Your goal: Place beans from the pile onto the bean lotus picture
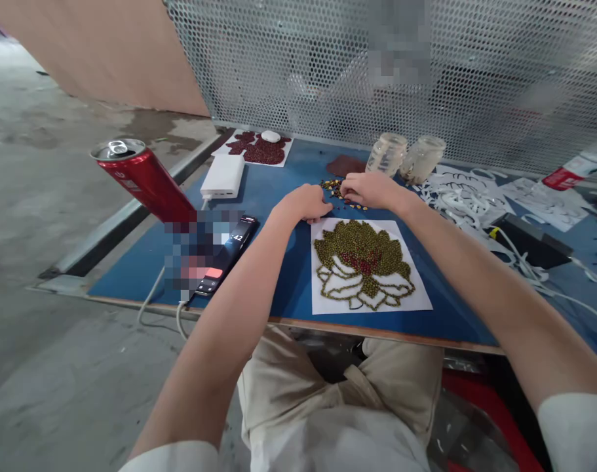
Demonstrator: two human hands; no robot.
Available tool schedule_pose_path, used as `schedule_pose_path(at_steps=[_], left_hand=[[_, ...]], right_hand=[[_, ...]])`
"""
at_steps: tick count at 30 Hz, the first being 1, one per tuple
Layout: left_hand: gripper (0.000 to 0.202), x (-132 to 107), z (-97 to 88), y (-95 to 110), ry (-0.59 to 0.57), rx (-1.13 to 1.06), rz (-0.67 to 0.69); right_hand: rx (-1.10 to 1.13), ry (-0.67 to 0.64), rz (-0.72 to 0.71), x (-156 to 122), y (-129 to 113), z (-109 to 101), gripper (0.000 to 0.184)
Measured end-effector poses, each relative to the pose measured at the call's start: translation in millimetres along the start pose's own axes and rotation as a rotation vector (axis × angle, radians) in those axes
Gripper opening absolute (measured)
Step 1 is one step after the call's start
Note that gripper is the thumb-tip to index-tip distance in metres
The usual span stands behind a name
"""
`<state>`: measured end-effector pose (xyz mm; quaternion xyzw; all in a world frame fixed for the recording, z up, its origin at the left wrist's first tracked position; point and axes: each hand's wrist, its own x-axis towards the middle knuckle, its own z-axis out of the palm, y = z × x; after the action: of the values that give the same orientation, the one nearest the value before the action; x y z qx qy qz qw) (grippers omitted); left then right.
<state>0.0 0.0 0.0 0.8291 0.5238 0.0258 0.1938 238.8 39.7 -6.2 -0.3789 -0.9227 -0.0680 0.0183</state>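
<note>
Both hands rest on the blue table (288, 288). The left hand (305, 204) lies curled beside a small heap of yellow and dark beans (338, 191); what it grips cannot be told. The right hand (371, 190) pinches into that heap. Just nearer lies one bean-flower sheet (364, 265); beyond stand two jars (405, 157).

Both your arms reach forward, bare to the short white sleeves, converging ahead of you. Your left hand (305, 203) lies palm down, knuckles up, fingers curled under in a loose fist. Your right hand (371, 190) sits just beside it, palm down, wrist bent inward, fingertips (346, 192) pinched together and pointing left.
</note>
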Motion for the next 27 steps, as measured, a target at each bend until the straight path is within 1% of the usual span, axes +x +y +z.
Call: schedule_pose_path(at_steps=[6,11,16,20,23,25,27], left_hand=[[0.038,3,0.2,-1,0.001,-0.006,-0.008],[0.036,-1,-1.7,3,-0.001,-0.031,-0.016],[0.035,-6,-3.3,6,0.002,-0.036,-0.034],[0.035,-6,-3.3,6,-0.001,-0.038,-0.035],[0.037,-2,-2.4,4,-0.006,-0.036,-0.04],[0.039,0,-1.9,3,-0.013,-0.026,-0.041],[0.039,1,-1.8,3,-0.015,-0.015,-0.03]], right_hand=[[0.035,-0.012,-0.038,6,6,-2,0.015],[0.051,-0.032,-0.059,12,8,0,0.011],[0.057,-0.009,0.027,18,11,4,0.01],[0.117,0.052,0.081,12,11,-3,0.01],[0.213,0.097,0.044,-6,-4,-14,0.003],[0.305,0.131,-0.033,-26,-25,-22,0.002],[0.401,0.153,-0.113,-50,-52,-30,0.003]])
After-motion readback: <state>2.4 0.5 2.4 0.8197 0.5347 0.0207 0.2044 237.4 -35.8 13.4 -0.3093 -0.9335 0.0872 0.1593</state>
